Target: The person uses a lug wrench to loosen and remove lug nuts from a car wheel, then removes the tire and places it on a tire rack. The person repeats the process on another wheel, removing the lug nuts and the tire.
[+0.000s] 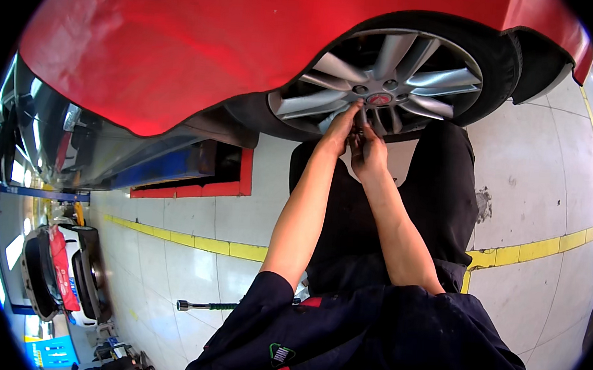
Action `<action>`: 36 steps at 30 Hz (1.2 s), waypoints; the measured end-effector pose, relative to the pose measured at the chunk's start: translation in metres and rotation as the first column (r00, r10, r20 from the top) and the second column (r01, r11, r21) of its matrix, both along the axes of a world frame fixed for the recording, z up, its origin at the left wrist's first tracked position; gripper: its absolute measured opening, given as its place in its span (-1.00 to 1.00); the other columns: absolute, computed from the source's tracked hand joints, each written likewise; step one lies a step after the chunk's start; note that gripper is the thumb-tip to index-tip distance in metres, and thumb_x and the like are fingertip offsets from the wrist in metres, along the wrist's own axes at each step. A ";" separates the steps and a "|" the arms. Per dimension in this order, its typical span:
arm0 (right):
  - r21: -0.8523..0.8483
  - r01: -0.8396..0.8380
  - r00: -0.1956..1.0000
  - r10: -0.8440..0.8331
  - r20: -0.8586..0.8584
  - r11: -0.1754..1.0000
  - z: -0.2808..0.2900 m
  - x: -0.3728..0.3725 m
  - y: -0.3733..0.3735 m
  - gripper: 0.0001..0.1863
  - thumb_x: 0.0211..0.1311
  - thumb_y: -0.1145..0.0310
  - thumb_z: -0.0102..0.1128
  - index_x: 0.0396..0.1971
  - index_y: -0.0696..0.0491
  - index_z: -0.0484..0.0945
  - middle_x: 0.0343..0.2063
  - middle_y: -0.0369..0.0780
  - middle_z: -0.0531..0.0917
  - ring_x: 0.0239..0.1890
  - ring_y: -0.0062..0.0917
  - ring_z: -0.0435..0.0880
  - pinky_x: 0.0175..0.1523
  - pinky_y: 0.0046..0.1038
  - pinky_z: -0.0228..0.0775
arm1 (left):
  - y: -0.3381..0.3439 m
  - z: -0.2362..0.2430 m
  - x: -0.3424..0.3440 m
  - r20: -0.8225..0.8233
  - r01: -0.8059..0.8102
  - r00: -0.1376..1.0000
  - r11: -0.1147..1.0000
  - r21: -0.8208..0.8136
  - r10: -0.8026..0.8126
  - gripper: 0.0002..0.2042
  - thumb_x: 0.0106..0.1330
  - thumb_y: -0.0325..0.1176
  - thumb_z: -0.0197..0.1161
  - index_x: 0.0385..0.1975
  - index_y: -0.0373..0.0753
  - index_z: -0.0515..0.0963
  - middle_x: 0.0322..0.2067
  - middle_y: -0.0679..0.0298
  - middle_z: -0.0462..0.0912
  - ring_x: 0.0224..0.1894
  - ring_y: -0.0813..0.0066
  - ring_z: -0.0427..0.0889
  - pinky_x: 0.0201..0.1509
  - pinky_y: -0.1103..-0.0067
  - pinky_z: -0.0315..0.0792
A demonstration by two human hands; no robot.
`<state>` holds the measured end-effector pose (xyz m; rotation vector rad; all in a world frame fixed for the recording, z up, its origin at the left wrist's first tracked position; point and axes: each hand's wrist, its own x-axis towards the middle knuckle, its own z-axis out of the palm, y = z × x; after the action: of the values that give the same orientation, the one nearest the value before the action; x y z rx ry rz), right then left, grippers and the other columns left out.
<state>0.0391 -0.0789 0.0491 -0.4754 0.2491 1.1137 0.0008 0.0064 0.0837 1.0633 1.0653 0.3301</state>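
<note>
A broad red car side (175, 46) arches above a pale tiled floor (533, 191), its silver multi-spoke alloy wheel (386, 67), ringed by a black rubber tyre (502, 72), facing the worker's dark-trousered legs (441, 174), which crowd either side. The left hand (339, 129) is nearest the red-badged hub (379, 99) directly ahead, the right hand (369, 152) just below, both curled; whether they grip anything cannot be told. A chrome-headed, green-and-black-handled wrench (207, 306) lies crosswise by the left sleeve (264, 303).

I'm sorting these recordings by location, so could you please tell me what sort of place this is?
Most likely a car repair garage: a red cover is draped beside a car wheel, and a socket wrench lies on the floor.
</note>
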 end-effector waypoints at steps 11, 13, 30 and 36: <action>0.146 -0.113 0.982 0.133 -0.132 0.983 -0.011 0.004 0.000 -0.68 0.36 0.17 -0.31 -0.15 0.08 0.34 -0.32 -0.23 0.48 -0.29 -0.51 0.46 -0.20 -0.53 0.32 | 0.008 0.000 -0.002 -0.064 0.134 0.989 0.991 -0.006 -0.134 -0.62 0.16 0.05 0.09 -0.42 -0.19 0.50 -0.58 0.40 0.48 -0.64 0.58 0.37 -0.61 0.70 0.23; 0.044 -0.004 0.998 0.001 0.057 0.999 -0.010 -0.002 0.004 -0.72 0.33 0.19 -0.18 -0.15 0.09 0.33 -0.33 -0.24 0.48 -0.31 -0.52 0.46 -0.22 -0.53 0.33 | 0.006 0.000 -0.003 -0.072 0.109 0.992 0.990 0.087 -0.103 -0.68 0.15 -0.03 0.16 -0.36 -0.20 0.51 -0.53 0.38 0.52 -0.57 0.60 0.42 -0.53 0.68 0.28; 0.023 0.143 0.977 -0.145 0.154 0.989 0.013 -0.004 -0.002 -0.80 0.27 0.27 -0.03 -0.24 0.09 0.37 -0.40 -0.24 0.50 -0.36 -0.56 0.47 -0.31 -0.56 0.34 | -0.005 0.019 0.001 -0.107 0.142 0.988 0.944 0.299 -0.115 -0.64 0.07 0.02 0.24 -0.41 -0.18 0.49 -0.56 0.43 0.48 -0.44 0.55 0.47 -0.44 0.64 0.35; 0.258 -0.108 0.957 0.171 -0.234 0.960 -0.011 0.004 -0.002 -0.69 0.32 0.15 -0.18 -0.25 0.08 0.42 -0.38 -0.24 0.50 -0.37 -0.54 0.46 -0.31 -0.54 0.35 | 0.001 0.012 0.003 -0.096 0.120 0.988 0.993 -0.018 -0.121 -0.72 0.16 0.00 0.10 -0.58 -0.07 0.38 -0.62 0.47 0.38 -0.60 0.68 0.32 -0.60 0.72 0.22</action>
<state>0.0431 -0.0809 0.0383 -0.1314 0.3011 1.3275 0.0035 0.0077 0.0955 1.1366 1.0828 0.1760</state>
